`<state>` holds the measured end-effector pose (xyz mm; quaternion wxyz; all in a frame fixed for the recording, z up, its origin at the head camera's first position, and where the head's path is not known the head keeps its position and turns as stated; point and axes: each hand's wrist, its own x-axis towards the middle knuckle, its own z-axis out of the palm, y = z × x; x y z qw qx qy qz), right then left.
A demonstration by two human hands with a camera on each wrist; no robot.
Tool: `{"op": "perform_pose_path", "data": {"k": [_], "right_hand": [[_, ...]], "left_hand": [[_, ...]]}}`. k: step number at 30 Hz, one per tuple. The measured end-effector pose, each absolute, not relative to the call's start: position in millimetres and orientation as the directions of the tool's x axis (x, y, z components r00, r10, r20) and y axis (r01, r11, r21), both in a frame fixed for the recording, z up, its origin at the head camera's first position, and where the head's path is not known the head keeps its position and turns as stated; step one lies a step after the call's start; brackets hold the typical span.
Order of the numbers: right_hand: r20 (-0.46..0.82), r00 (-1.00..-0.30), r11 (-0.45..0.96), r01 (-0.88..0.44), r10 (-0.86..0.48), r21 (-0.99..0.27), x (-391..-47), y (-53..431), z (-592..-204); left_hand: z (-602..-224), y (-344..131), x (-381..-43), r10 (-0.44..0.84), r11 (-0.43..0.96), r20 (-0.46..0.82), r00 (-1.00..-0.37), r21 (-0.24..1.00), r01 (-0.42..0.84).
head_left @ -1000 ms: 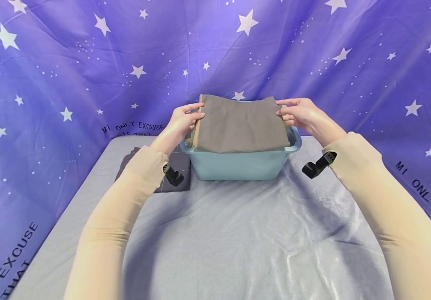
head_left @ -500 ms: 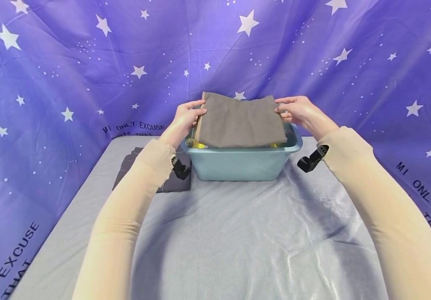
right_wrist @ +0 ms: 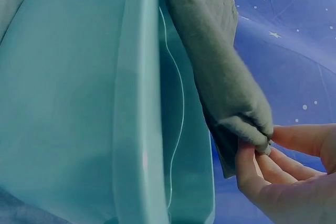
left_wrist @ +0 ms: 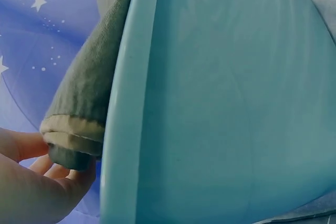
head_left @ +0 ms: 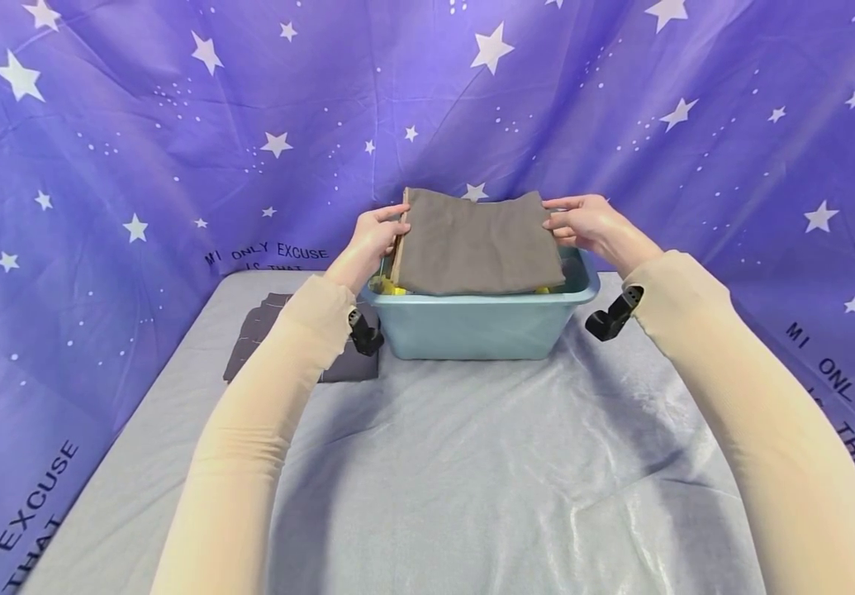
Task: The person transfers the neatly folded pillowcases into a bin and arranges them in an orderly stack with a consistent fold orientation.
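Note:
A folded grey-brown cloth (head_left: 477,244) with layered tan edges spans the top of a blue-green plastic basin (head_left: 472,330). Its left edge is pinched between the thumb and fingers of my left hand (head_left: 373,244). My right hand (head_left: 596,225) pinches the opposite edge. In the left wrist view, the left hand (left_wrist: 42,179) grips the stacked folds of the cloth (left_wrist: 86,93) just beyond the basin's rim. The right wrist view has the right hand (right_wrist: 294,169) gripping a bunched corner of the cloth (right_wrist: 220,61). Bits of something yellow (head_left: 388,286) show inside the basin under the cloth.
A folded dark grey cloth (head_left: 353,364) with thin pale lines lies left of the basin, partly behind my left sleeve. Grey fabric (head_left: 501,479) covers the table. A purple curtain (head_left: 323,99) with white stars hangs behind and at both sides.
Both hands have shifted slightly with the cloth, which rose a little and then dipped at its top edge. Its front edge moved back from the basin's near rim, exposing yellow bits inside.

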<state>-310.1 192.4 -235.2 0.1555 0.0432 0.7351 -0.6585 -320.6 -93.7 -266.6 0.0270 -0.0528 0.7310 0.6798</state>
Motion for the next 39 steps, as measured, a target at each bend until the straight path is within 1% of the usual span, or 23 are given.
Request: {"op": "perform_pose_path", "data": {"k": [6, 18, 21, 24, 25, 27, 29, 31, 32, 34, 39], "right_hand": [[-0.279, -0.950, 0.168, 0.255, -0.142, -0.952, -312, 192, -244], [-0.255, -0.955, 0.216, 0.221, -0.148, -0.951, -315, 193, -258], [-0.250, -0.956, 0.203, 0.216, -0.157, -0.955, -315, 193, -261], [-0.235, -0.961, 0.203, 0.204, -0.144, -0.958, -315, 193, -261], [-0.225, -0.965, 0.213, 0.194, -0.133, -0.958, -314, 193, -261], [-0.198, -0.973, 0.245, 0.165, -0.117, -0.955, -312, 193, -260], [-0.164, -0.981, 0.284, 0.129, -0.104, -0.950, -310, 193, -259], [-0.128, -0.985, 0.337, 0.081, -0.119, -0.938, -308, 192, -257], [-0.109, -0.985, 0.359, 0.056, -0.130, -0.932, -306, 191, -257], [-0.074, -0.985, 0.399, 0.005, -0.157, -0.917, -303, 188, -256], [0.014, -0.980, 0.452, -0.104, -0.199, -0.886, -297, 180, -257]], "left_hand": [[-271, -94, -322, -0.031, 0.058, -0.125, -0.992, 0.990, -0.127], [-272, -90, -315, -0.043, 0.123, -0.199, -0.979, 0.972, -0.202], [-279, -91, -321, -0.058, 0.139, -0.193, -0.980, 0.970, -0.199], [-288, -95, -333, -0.077, 0.163, -0.157, -0.985, 0.972, -0.168], [-297, -100, -344, -0.073, 0.138, -0.121, -0.990, 0.982, -0.130], [-299, -103, -348, -0.097, 0.146, -0.081, -0.992, 0.985, -0.094], [-296, -105, -346, -0.118, 0.147, -0.048, -0.992, 0.987, -0.065], [-293, -107, -341, -0.128, 0.141, -0.034, -0.991, 0.989, -0.052], [-282, -105, -328, -0.145, 0.169, -0.054, -0.988, 0.982, -0.078], [-275, -107, -318, -0.126, 0.153, -0.070, -0.990, 0.984, -0.089], [-266, -114, -304, -0.086, 0.143, -0.089, -0.992, 0.985, -0.101]]}}
